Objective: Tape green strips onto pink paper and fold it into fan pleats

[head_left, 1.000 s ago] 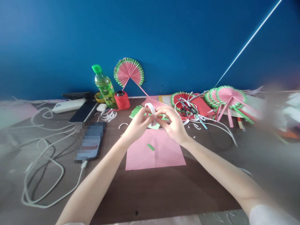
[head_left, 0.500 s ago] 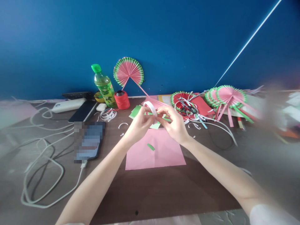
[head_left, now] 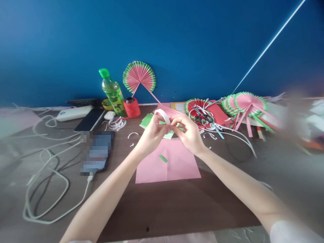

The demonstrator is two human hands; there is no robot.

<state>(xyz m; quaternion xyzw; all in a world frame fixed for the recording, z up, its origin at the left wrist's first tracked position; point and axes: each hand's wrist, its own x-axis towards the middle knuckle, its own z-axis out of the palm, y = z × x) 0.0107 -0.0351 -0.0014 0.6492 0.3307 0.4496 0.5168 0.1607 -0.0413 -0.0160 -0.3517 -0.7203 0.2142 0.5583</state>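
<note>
Left hand (head_left: 151, 135) and right hand (head_left: 190, 135) pinched on white tape roll (head_left: 162, 115), held above pink sheet (head_left: 167, 163), phone (head_left: 95, 152) left, fans (head_left: 243, 104) right

We are counting one white tape ring (head_left: 163, 114), one green bottle (head_left: 112, 92), one red thread spool (head_left: 132, 107), one plugged-in phone (head_left: 96, 152), one white power bank (head_left: 74, 113), one upright paper fan (head_left: 139, 77), and one pair of scissors (head_left: 204, 116).

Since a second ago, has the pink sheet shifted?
No. The pink sheet lies where it did, with the same gap to the phone beside it.
</note>
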